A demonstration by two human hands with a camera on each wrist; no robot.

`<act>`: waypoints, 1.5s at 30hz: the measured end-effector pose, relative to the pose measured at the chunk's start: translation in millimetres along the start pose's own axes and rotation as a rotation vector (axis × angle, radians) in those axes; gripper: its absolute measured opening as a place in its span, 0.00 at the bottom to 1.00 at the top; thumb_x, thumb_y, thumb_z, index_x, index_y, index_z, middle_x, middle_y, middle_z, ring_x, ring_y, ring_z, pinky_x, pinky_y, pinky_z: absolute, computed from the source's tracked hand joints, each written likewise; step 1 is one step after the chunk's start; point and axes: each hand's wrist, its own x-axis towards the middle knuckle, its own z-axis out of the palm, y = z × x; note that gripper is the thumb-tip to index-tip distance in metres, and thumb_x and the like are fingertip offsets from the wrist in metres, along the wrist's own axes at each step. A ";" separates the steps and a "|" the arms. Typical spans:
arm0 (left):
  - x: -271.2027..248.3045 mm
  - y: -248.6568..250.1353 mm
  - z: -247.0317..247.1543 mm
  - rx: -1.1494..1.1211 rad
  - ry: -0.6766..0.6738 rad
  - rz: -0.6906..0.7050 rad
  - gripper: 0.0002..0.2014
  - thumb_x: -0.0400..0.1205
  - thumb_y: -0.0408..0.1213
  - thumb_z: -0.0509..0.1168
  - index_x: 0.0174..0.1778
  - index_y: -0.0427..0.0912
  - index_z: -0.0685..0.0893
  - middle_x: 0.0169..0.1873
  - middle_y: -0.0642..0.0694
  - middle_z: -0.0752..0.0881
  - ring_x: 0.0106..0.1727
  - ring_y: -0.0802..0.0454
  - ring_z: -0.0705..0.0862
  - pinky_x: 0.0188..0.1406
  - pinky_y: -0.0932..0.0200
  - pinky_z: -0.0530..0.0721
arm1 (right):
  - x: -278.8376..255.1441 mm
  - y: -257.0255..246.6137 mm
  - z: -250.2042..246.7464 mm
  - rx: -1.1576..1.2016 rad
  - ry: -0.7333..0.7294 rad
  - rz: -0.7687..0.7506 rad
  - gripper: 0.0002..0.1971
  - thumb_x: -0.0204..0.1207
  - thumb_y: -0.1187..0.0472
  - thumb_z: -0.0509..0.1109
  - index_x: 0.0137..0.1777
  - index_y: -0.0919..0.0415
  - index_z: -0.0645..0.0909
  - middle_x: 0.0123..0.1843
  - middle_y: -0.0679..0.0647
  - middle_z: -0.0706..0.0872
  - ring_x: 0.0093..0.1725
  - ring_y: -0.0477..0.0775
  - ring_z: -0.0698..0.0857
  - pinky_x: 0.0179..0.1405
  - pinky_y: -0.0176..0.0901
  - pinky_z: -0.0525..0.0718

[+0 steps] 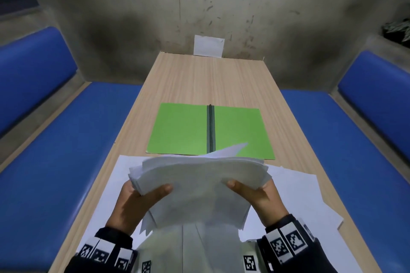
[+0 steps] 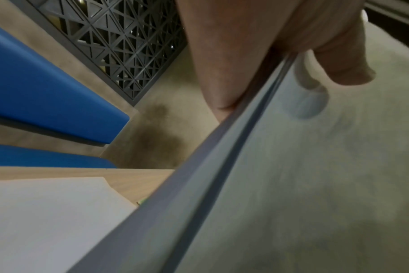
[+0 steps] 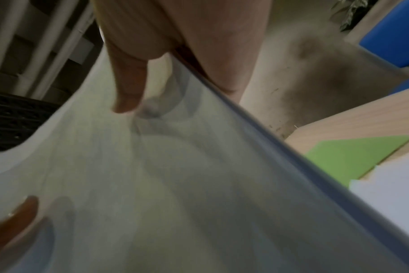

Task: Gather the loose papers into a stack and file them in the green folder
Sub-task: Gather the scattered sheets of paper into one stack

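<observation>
An uneven stack of white papers point(image 1: 199, 186) is held above the near end of the table. My left hand point(image 1: 137, 197) grips its left edge with the thumb on top, and my right hand point(image 1: 257, 195) grips its right edge the same way. In the wrist views the paper stack point(image 2: 292, 175) point(image 3: 152, 175) fills most of the picture, with a thumb over its top sheet. The green folder point(image 1: 184, 128) lies open and flat on the table beyond the stack, its dark spine in the middle; the green folder point(image 3: 353, 155) also shows in the right wrist view.
More loose white sheets point(image 1: 297, 186) lie on the wooden table point(image 1: 206, 77) under and beside my hands. A small white card point(image 1: 208, 46) leans on the wall at the far end. Blue benches point(image 1: 57, 139) run along both sides.
</observation>
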 end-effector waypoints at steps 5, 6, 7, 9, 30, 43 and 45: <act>-4.1 5.6 0.5 0.033 -0.021 0.030 0.08 0.72 0.26 0.71 0.45 0.38 0.88 0.39 0.46 0.93 0.40 0.52 0.90 0.35 0.68 0.86 | 5.1 4.8 -3.8 -0.007 0.031 -0.036 0.41 0.39 0.33 0.82 0.50 0.57 0.85 0.43 0.49 0.93 0.44 0.45 0.90 0.42 0.32 0.85; -4.2 4.6 0.0 0.008 -0.030 0.036 0.08 0.70 0.31 0.74 0.44 0.38 0.89 0.40 0.45 0.93 0.40 0.51 0.91 0.35 0.68 0.86 | 7.7 7.0 -5.6 0.036 0.061 -0.031 0.43 0.38 0.28 0.78 0.51 0.55 0.83 0.44 0.47 0.92 0.44 0.44 0.88 0.43 0.32 0.85; -5.1 5.5 -1.0 -0.013 -0.035 0.045 0.14 0.65 0.41 0.78 0.43 0.38 0.90 0.40 0.43 0.93 0.40 0.51 0.91 0.36 0.68 0.87 | 10.4 10.7 -9.1 0.117 0.092 -0.015 0.46 0.37 0.24 0.75 0.53 0.54 0.82 0.45 0.47 0.91 0.46 0.45 0.88 0.45 0.34 0.85; -5.9 4.5 -4.8 -0.004 -0.039 0.038 0.31 0.52 0.54 0.82 0.44 0.37 0.90 0.40 0.43 0.93 0.40 0.50 0.91 0.36 0.66 0.87 | 14.9 14.8 -16.8 0.287 0.114 0.039 0.47 0.40 0.21 0.71 0.57 0.49 0.80 0.53 0.52 0.86 0.53 0.51 0.85 0.53 0.43 0.83; 3.7 7.4 9.2 0.053 0.138 0.062 0.14 0.80 0.32 0.63 0.62 0.40 0.80 0.47 0.46 0.90 0.51 0.53 0.87 0.44 0.72 0.85 | 11.4 -13.2 -1.4 -0.098 -0.007 0.038 0.20 0.76 0.56 0.68 0.21 0.55 0.82 0.19 0.42 0.76 0.21 0.39 0.71 0.25 0.33 0.69; -5.3 42.1 17.8 -0.065 0.265 0.196 0.10 0.79 0.28 0.64 0.49 0.49 0.80 0.30 0.63 0.90 0.32 0.66 0.86 0.29 0.76 0.83 | -10.3 -46.5 17.3 -0.189 -0.054 -0.166 0.21 0.55 0.49 0.83 0.50 0.40 0.85 0.49 0.42 0.92 0.49 0.41 0.89 0.44 0.29 0.84; -7.8 49.3 18.5 -0.063 0.261 0.230 0.10 0.79 0.28 0.64 0.56 0.40 0.79 0.30 0.62 0.89 0.31 0.67 0.86 0.29 0.76 0.82 | -8.0 -49.2 20.9 -0.192 0.017 -0.157 0.11 0.67 0.66 0.78 0.44 0.50 0.86 0.39 0.42 0.93 0.40 0.39 0.89 0.37 0.28 0.84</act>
